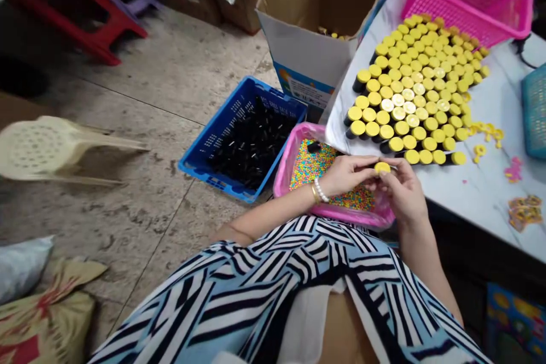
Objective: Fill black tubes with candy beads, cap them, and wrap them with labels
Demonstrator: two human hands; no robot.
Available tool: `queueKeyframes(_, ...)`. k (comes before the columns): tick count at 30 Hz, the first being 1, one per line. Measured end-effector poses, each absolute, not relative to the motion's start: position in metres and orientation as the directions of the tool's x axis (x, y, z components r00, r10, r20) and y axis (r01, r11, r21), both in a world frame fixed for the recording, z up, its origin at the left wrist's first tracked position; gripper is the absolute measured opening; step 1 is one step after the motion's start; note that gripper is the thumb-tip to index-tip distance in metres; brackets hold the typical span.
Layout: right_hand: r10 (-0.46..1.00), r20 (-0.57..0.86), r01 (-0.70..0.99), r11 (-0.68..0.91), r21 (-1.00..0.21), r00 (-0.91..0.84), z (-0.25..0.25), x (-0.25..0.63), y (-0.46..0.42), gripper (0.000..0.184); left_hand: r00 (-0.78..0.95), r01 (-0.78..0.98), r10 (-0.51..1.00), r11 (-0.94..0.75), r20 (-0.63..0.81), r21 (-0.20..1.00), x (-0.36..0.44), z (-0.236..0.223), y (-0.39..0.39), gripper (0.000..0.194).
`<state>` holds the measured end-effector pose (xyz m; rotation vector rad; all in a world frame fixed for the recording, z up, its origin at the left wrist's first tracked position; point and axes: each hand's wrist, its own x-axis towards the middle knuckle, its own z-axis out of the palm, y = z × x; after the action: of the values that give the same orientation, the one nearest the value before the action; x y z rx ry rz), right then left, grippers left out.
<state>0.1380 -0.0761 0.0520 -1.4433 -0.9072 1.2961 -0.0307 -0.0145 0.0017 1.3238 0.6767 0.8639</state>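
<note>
Over the pink basin [281, 179], my left hand [346, 175] and my right hand [405, 190] meet around one small container with a yellow cap [382, 167]. Fingers of both hands close on it, and its lower part is hidden. Small multicoloured beads [309, 169] fill the basin, which is lined with clear plastic. A loose black tube [314, 147] lies on the beads. Just beyond my right hand, many black tubes with yellow caps [398, 99] stand upright in close rows on the white table [452, 187].
A blue crate [213, 182] of black tubes [251, 148] sits left of the basin. Behind are an open cardboard box [298, 45] and a pink basket [464, 0]. Small yellow pieces [480, 152] lie on the table. A pale plastic stool [38, 148] is at left.
</note>
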Motion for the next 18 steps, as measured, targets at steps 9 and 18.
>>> queueKeyframes(9,0.86,-0.336,-0.189,-0.283,-0.94,0.385,0.05,0.114,-0.082,0.036,0.623,-0.155,0.751,-0.154,0.218,0.976,-0.039,-0.002,0.003,0.037)
queueKeyframes(18,0.778,-0.423,-0.272,-0.33,-0.904,0.465,0.055,0.128,-0.115,0.04,0.512,-0.086,0.733,-0.476,0.449,0.875,-0.077,-0.012,-0.004,0.031)
